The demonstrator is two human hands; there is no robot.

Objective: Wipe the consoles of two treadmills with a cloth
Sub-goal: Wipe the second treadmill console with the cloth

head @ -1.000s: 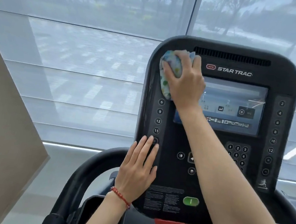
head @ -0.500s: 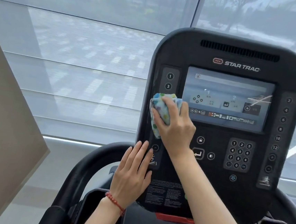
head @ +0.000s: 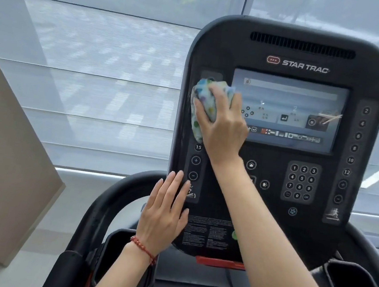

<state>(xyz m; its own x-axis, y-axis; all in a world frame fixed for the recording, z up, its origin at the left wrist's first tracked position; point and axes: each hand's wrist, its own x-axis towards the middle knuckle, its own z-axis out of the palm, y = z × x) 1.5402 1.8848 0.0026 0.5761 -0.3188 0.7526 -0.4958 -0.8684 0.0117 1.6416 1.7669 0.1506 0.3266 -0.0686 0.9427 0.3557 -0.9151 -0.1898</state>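
Hands: right hand (head: 220, 121) grips the bunched spotted cloth (head: 202, 103), fingers curled over it, pressing it on the console (head: 281, 138) face. Left hand (head: 165, 212) lies flat with straight fingers on the console's lower-left edge, holding nothing; looks like it's bracing the panel.

Cloth position: over the left button column (head: 196, 160), overlapping the left edge of the screen (head: 288, 111). The column's upper buttons are hidden under the cloth; 15, plus and minus show below it.

Key relation: nearly all the unwiped-looking area lies to the right of the cloth and below it, meaning the screen, the keypad (head: 300, 183), the right button column (head: 354, 147) and the logo strip up top. I can't tell from this view which parts are already clean. The console is roughly as wide as tall, and the screen's long axis runs left-right, so my guess is sideways strokes across it are the efficient path.

Right hand is the only one with the cloth and is already touching the screen edge. The right forearm (head: 257, 219) crosses the lower-middle panel, covering some buttons there.

Risk: pressing over live buttons or the lit screen could trigger inputs.

Second treadmill isn't in view.
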